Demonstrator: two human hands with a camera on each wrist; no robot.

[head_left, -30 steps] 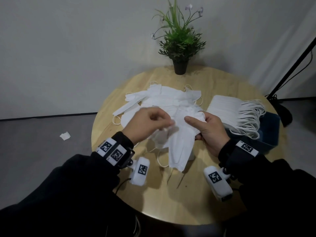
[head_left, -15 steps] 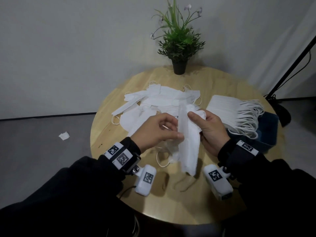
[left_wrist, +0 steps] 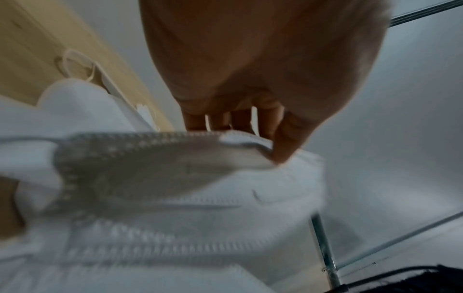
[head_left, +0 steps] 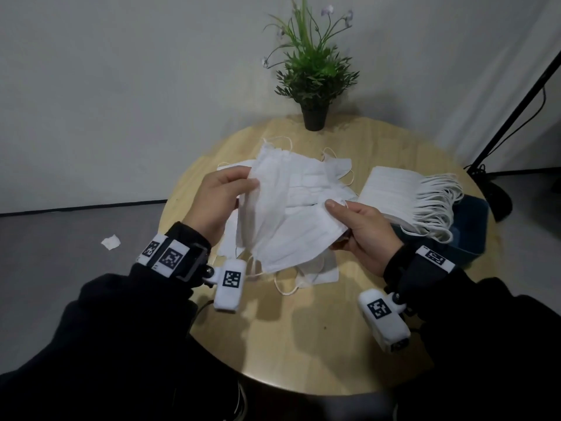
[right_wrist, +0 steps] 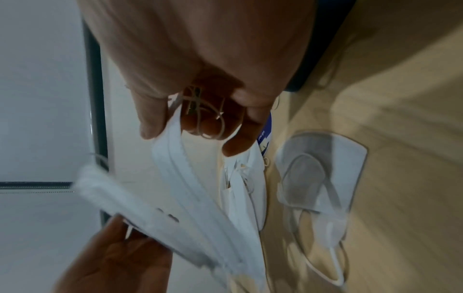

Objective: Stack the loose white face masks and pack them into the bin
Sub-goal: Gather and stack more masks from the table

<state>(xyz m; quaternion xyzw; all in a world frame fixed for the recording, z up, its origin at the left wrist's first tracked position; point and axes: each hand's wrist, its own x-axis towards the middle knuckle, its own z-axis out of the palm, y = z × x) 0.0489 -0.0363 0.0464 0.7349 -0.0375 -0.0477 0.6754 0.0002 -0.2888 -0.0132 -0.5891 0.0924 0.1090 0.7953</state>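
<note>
Raised since before, the masks (head_left: 288,226) slant between both hands' fingers (head_left: 334,205).

Since a second ago I've brought both hands up off the round table (head_left: 303,344), and the masks (head_left: 291,226) have come up with them. Before, they hung between my fingers as a narrow, folded strip; now they are fanned out wide and flat. My left hand (head_left: 218,202) has swung out to the left and pinches the upper left edge. My right hand (head_left: 361,229) has drifted right and lower, with its thumb now on the right edge. One mask (head_left: 318,268) now lies uncovered on the wood below.
</note>
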